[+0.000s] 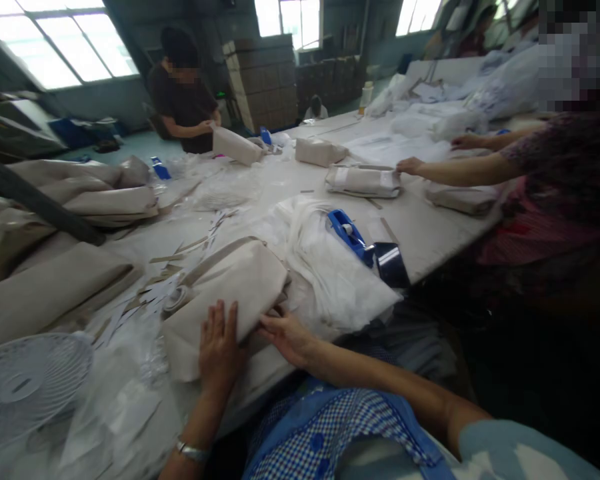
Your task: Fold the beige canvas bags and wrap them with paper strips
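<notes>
A folded beige fabric bundle [230, 287] lies in front of me at the table's near edge, with a rolled end at its left. My left hand [221, 347] rests flat on its top, fingers stretched out. At the bundle's right end, my right hand [287, 337] pinches the edge of the fabric between thumb and fingers. Just right of the bundle is a heap of clear plastic bags [325, 267]. A blue tape dispenser [350, 233] sits on that heap's far side.
Large beige fabric bundles [55, 287] and a white fan [25, 387] stand at the left. Paper strips [153, 283] are scattered between. A co-worker [185, 93] handles a bundle across the white table [420, 233]; another person's arm [460, 170] reaches in from the right.
</notes>
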{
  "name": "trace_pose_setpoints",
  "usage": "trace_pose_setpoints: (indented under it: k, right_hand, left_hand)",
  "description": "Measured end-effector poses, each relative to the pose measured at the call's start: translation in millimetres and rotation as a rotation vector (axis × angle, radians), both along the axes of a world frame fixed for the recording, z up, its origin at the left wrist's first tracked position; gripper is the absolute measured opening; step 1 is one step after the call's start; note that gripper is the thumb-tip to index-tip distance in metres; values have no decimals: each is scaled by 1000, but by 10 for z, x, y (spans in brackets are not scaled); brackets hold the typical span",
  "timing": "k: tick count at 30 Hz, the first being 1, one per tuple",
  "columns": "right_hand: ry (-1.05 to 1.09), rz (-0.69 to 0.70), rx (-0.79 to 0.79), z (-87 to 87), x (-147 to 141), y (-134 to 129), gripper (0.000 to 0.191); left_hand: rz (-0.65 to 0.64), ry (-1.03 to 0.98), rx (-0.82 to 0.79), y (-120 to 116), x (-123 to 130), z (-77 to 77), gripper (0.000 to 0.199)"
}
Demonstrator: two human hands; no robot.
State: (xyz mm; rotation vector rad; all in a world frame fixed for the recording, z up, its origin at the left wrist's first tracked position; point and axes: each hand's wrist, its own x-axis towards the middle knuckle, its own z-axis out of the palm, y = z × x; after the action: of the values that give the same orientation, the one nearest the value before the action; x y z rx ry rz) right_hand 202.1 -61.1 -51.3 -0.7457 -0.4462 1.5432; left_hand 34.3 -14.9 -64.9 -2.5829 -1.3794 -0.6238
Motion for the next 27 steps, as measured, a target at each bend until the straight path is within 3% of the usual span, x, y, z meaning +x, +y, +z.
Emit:
trace_pose_setpoints:
  k: [2,5,8,10,11,13,15,16,19,21,24,27]
  right_hand:
    - [84,43,38,39,-31,-12,62]
    - [-48,183,75,115,97,-133,73]
    - [-227,256,139,168,493,-523,62]
    - [-261,250,178,94,904,-916,49]
    - [-290,161,111,1,1141,-1128,49]
    - [-419,-236,-157,-300,1636,-1525,52]
    - [-567,-645,-572,-711,2094,-1833,53]
    - [-594,-716,-676,-932,2288,-1940,51]
    - [-640,-732,-854,-1536,2688,-2060,47]
    - [-686,-693,-917,-1832,2823,-2005,48]
    - [-812,-654,-916,-2090,2923,-1849,54]
    - [-1012,-694,-786,-2169,2968,-1743,58]
  left_hand:
    - [22,-60,17,-5,-57,26,74]
    - [-10,-51,-21,16,-72,25,76]
    - [-67,9,-59,-15,21,1,76]
    - [-82,19,-83,-77,110,-2,79]
    - [-79,10,-94,-111,152,3,81]
    - [-68,-17,-110,-171,221,21,83]
    - [-63,-29,-125,-208,268,44,82]
    - [-60,-30,-133,-219,285,54,82]
    - [-34,-39,-146,-237,331,81,80]
    - [-21,-31,-162,-252,360,101,79]
    - [-27,2,-155,-269,387,121,80]
    - [-50,65,-119,-261,372,106,79]
